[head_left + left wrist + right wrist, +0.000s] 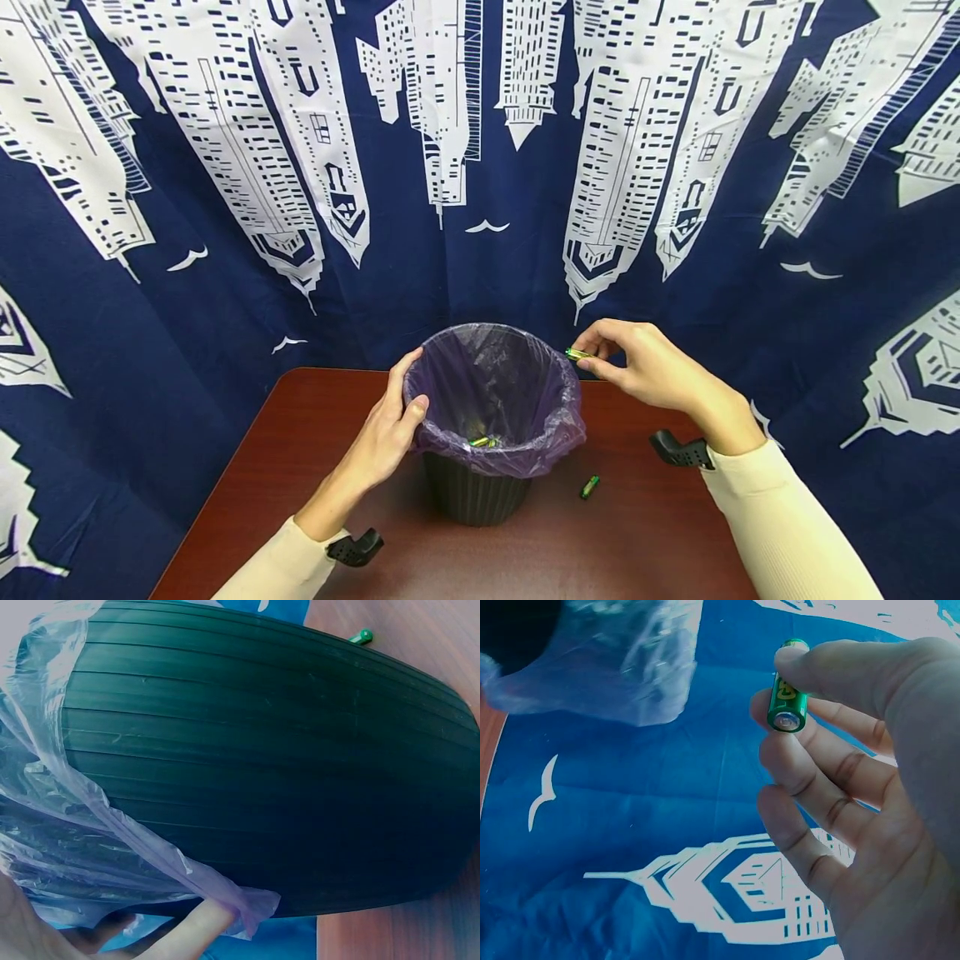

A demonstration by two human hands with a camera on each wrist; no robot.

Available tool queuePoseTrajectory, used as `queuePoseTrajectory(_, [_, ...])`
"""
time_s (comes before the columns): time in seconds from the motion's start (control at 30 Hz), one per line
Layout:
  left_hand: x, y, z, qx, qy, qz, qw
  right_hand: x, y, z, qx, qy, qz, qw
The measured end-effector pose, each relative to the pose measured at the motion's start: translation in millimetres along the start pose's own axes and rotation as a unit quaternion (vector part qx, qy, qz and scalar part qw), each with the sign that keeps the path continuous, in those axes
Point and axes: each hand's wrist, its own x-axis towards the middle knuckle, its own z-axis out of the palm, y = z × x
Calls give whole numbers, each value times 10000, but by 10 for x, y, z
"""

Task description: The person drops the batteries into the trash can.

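Observation:
A dark ribbed trash can [476, 500], lined with a thin purple plastic bag [558, 433], stands upright on the table. My left hand [390, 429] holds its rim at the left side, over the bag; in the left wrist view a finger lies against the bag's loose edge. Just off the rim's right side, my right hand [637, 358] pinches a green and gold battery [788, 697] between thumb and fingers. Inside the can lie a few similar batteries [482, 442], partly hidden by the near rim. Another green battery [590, 487] lies on the table, right of the can.
The reddish-brown wooden table [300, 433] ends close behind the can. A dark blue curtain [465, 275] printed with white upside-down buildings hangs behind it and at both sides. Black devices, one on the left wrist [356, 547] and one on the right [678, 450], are strapped on.

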Motion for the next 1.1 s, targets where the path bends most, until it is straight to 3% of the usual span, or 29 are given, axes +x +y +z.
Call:
queuePoseTrajectory(0.53, [-6, -52, 8, 71, 94, -72, 9999, 727, -169, 31, 412, -714, -223, 9963])
queuePoseTrajectory(0.77, [-55, -36, 13, 79, 94, -59, 9999, 983, -259, 100, 396, -1051, -368, 9930])
queuePoseTrajectory(1.1, [-18, 2, 33, 78, 97, -30, 9999, 1278, -391, 222, 557, -1591, -590, 9839])
